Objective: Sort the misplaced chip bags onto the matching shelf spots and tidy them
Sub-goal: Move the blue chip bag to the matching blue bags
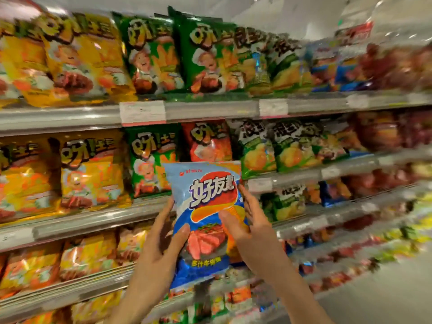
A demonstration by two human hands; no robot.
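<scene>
Blue chip bag [205, 220] gripped at both edges – left hand [161, 244], right hand [250, 225], thumbs curled across front | risk: misfiled among green bags [152, 164] – blurred labels.

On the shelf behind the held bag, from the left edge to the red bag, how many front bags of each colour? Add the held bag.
Yellow bags: 2
Green bag: 1
Red bag: 1
Blue held bag: 1
Total: 5
</scene>
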